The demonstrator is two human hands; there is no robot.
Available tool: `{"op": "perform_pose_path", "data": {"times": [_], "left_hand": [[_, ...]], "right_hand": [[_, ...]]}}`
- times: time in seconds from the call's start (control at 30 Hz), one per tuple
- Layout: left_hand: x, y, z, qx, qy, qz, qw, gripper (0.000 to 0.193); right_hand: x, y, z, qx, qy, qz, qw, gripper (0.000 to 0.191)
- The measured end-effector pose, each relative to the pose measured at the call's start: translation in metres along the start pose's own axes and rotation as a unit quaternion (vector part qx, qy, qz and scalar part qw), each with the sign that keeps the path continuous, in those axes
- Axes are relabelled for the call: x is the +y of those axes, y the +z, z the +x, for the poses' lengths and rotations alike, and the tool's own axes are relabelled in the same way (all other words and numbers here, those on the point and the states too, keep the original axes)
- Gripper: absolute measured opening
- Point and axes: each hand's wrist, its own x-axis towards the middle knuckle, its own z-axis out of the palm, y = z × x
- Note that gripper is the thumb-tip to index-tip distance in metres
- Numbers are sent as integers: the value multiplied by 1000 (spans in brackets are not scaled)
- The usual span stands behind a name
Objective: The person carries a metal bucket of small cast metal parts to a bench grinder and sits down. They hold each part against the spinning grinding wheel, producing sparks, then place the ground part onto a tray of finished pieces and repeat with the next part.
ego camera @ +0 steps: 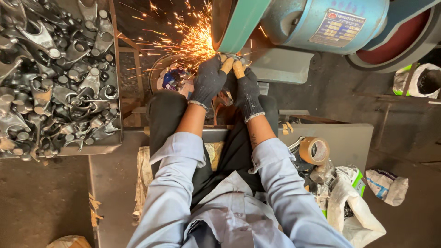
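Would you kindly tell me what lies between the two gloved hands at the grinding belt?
In the head view, a small metal part sits between the left hand and right hand, pressed to the belt, with sparks flying left.

Metal parts (55, 78) heaped left, tape roll (314, 150) right, grinder (294, 23) ahead, seemingly.

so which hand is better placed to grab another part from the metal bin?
Left, probably. The left hand is on the side of the bin of grey forged metal parts; both hands grip the small metal workpiece now.
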Motion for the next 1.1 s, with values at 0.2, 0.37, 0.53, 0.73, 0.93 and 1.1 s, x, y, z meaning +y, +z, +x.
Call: {"op": "perform_pose_path", "data": {"times": [0.2,0.37,0.53,0.73,0.93,1.1], "left_hand": [[22,-43,-4,-154,61,85,983,34],[21,-48,-55,-186,-2,362,914,41],[42,-42,-75,-213,-34,334,918,68],[66,-59,-64,-254,65,46,964,55],[10,-26,-14,-230,-166,-441,852,28],[-24,-23,13,-252,-224,-232,913,23]], "right_hand": [[-23,-6,-40,-159,-135,-133,969,45],[-9,-3,-79,-53,-34,-390,919,33],[-10,9,-107,-44,-10,-363,931,31],[-47,-3,-105,-187,-1,-215,958,37],[16,-16,-17,-297,-96,-74,947,43],[30,-15,12,-196,-184,-356,895,29]]}}
